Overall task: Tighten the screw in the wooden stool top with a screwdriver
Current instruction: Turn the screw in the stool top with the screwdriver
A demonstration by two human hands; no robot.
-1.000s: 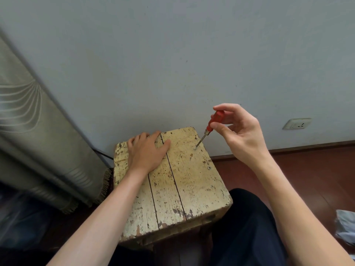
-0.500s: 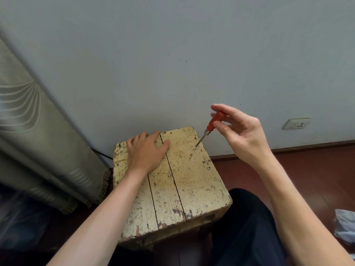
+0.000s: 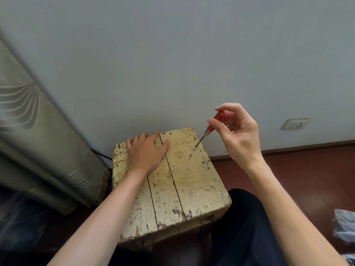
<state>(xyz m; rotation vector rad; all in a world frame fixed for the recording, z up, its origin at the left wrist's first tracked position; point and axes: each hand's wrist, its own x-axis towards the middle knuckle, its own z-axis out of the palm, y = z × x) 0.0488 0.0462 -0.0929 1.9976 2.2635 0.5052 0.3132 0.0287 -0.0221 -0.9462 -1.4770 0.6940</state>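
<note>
The person sits close behind the wooden stool top [image 3: 192, 196], with both forearms reaching forward over it. On the right plank, nearer to the person, two other screws [image 3: 208, 167] sit along the right edge and nobody touches them. Farther on, the left hand [image 3: 145, 152] lies flat on the far left part of the top, fingers straight and together, thumb spread across the seam between the planks; it presses the stool down and holds nothing. The screw [image 3: 194, 148] of the task is at the far right corner of the top, to the right of this thumb and apart from it. The tip of the screwdriver [image 3: 209, 129] stands on this screw. Its long axis is not upright: from the screw it leans up, to the right and toward the wall [image 3: 172, 64]. The right hand [image 3: 238, 135] is above and right of the screw and pinches the red handle between thumb and curled fingers. I judge this hand does the turning, and the lean may let the tip slip out.
</note>
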